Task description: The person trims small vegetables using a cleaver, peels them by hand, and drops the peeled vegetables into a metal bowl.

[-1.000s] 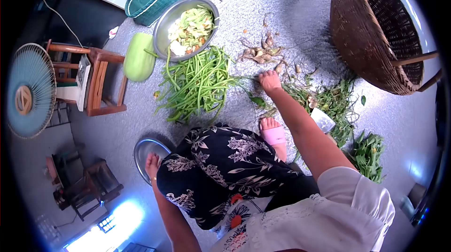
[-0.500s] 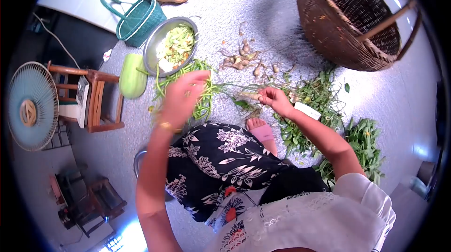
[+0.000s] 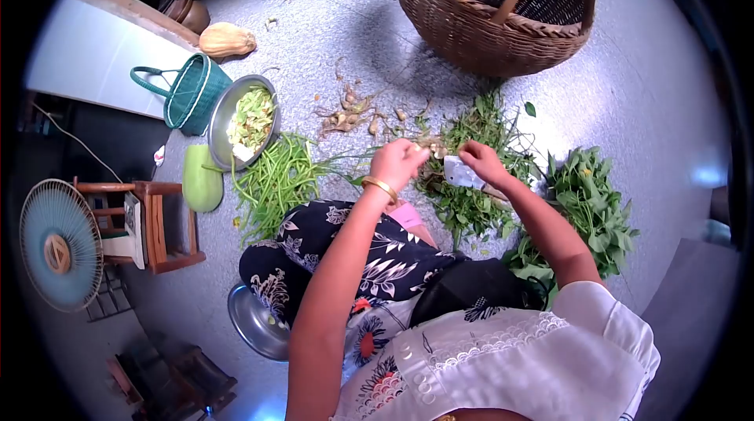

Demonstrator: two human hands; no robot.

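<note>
My left hand [image 3: 398, 163], with a gold bracelet at the wrist, is closed in a pinch above the near edge of the plant heap. Something small and pale shows at its fingertips, too small to name. Close by on the right, my right hand [image 3: 481, 163] is also closed, its fingertips together; what they hold, if anything, is hidden. Just below its fingers, a flat whitish blade like a cleaver's [image 3: 462, 173] lies on the cut greens [image 3: 463, 213]. Beyond my hands, several brownish bulbs [image 3: 349, 113] lie on the floor.
Green beans [image 3: 275, 177] lie left, beside a metal bowl [image 3: 275, 126] of cut vegetables. Around them are a green basket [image 3: 191, 95], a pale gourd [image 3: 203, 177] and a squash [image 3: 227, 40]. A wicker basket [image 3: 471, 36] stands far right; leafy greens [image 3: 593, 201] lie right; another bowl [image 3: 255, 327] sits near my knee.
My left hand has moved right, from over the beans to beside my right hand. The pale bulb-like piece in my right hand no longer shows there. My view has shifted right.
</note>
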